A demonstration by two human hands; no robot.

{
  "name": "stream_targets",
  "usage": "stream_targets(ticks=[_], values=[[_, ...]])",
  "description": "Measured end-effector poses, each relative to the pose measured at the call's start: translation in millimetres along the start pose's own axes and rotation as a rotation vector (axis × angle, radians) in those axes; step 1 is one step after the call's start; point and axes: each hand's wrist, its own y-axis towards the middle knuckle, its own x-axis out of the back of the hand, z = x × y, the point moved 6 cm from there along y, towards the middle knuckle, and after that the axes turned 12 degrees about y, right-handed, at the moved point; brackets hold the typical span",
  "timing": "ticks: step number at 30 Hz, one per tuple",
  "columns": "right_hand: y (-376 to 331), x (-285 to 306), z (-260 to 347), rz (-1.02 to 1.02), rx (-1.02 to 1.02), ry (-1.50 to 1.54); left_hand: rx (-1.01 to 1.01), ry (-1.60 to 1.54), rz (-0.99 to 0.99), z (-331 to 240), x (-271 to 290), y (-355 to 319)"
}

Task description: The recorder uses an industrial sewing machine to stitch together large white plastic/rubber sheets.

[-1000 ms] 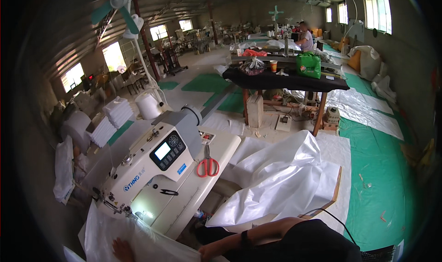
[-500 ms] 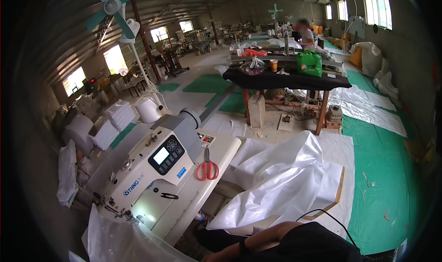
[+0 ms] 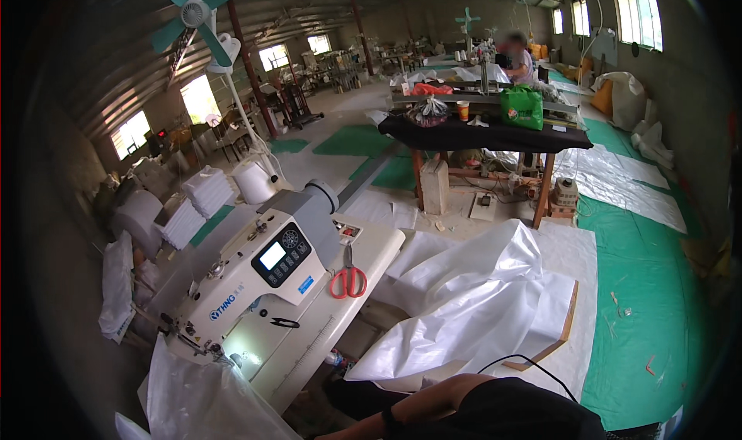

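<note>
Neither of my hands shows; my right forearm (image 3: 417, 407), with a dark band at the wrist, runs along the lower edge and leaves the picture there. To its left a sheet of translucent white plastic fabric (image 3: 201, 397) hangs over the front of a white sewing machine (image 3: 247, 285), under the lit needle area. On the machine's bed (image 3: 328, 324) lie red-handled scissors (image 3: 348, 281) and small black thread snips (image 3: 284, 322). What my hands touch is hidden below the edge.
A heap of white plastic sheeting (image 3: 471, 301) lies right of the machine. Beyond stands a black-covered table (image 3: 479, 134) with a green bag (image 3: 522, 107) and a paper cup (image 3: 463, 110). Green sheeting (image 3: 641, 308) covers the floor at right. A person (image 3: 522, 61) is at the back.
My right forearm has shifted left and lower along the bottom edge. The plastic fabric at the needle hangs slightly differently. The whole view has shifted a little.
</note>
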Motion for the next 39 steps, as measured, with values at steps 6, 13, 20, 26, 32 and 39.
stream_targets(ticks=[6,13,20,26,32,39], values=[[-6.4,-0.2,0.7,-0.022,0.017,-0.058,0.064,0.04,-0.058,82.4,-72.0,-39.7],[-7.2,-25.7,2.3,0.015,-0.061,0.055,0.119,0.075,-0.119,239.8,-150.7,-109.4],[-0.6,-43.3,-1.1,0.088,-0.045,-0.005,0.192,0.091,-0.198,161.3,-61.1,-104.0],[-6.8,-39.3,16.1,0.113,-0.008,-0.089,0.214,0.078,-0.294,88.1,11.2,-63.3],[-12.8,-34.0,26.3,0.109,0.039,-0.12,0.202,0.075,-0.34,21.7,82.0,-37.4],[-22.9,-18.7,42.8,0.094,0.096,-0.162,0.18,0.065,-0.389,-2.5,108.6,-20.1]])
